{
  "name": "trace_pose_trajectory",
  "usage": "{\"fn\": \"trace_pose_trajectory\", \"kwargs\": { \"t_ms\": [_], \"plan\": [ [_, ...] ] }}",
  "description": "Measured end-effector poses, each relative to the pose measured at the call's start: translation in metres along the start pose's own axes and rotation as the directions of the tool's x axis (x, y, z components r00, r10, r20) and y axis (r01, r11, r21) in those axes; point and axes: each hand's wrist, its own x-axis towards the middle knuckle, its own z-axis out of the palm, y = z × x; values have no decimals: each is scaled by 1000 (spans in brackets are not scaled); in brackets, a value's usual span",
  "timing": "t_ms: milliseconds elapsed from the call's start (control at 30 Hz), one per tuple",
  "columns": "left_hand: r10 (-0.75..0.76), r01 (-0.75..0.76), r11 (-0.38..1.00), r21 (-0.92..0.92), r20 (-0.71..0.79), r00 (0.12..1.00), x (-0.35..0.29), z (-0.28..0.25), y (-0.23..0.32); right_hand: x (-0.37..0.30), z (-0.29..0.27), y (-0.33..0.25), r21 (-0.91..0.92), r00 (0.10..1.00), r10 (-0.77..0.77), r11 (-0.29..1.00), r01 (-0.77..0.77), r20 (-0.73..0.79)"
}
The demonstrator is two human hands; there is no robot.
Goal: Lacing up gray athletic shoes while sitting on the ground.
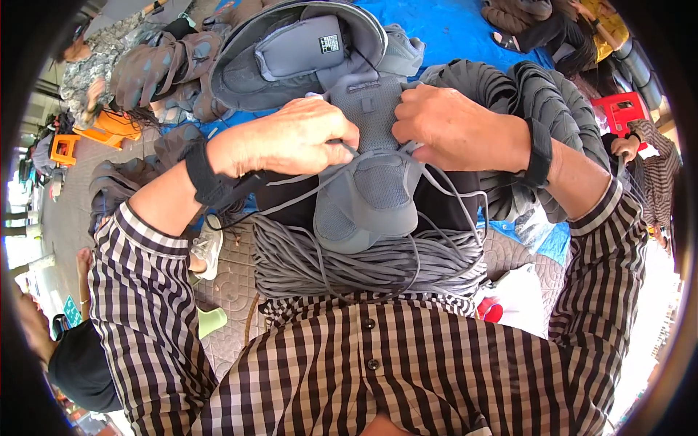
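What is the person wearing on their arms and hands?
Both arms have brown-and-white checked shirt sleeves, pushed up the forearms. Each wrist wears a black band: one by the left hand, one by the right hand. The hands are bare, no gloves.

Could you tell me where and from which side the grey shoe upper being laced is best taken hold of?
Probably at the laced throat of the grey shoe upper, gripped from both sides, as the left hand and right hand do now. The toe end hangs toward the person over the bundle of grey laces, and the soft mesh there would likely fold, while the eyelet edges look firmer.
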Motion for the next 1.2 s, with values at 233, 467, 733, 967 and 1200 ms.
{"fn": "trace_pose_trajectory", "kwargs": {
  "t_ms": [233,467,733,967,1200],
  "plan": [
    [-325,321,944,70,58,944,33,3,7,25,6,-6,-133,938,282,957,-259,203],
    [-502,518,849,-100,151,852,36,6,7,37,11,-8,51,765,576,789,-613,288],
    [-567,516,769,-377,-28,823,31,23,-5,26,33,4,327,743,669,699,-636,12],
    [-115,-20,982,-190,-670,733,28,41,19,22,38,11,783,746,653,529,-326,-131],
    [75,-208,957,-202,-520,851,19,75,74,45,15,-7,887,816,575,344,-308,60]
  ]
}}
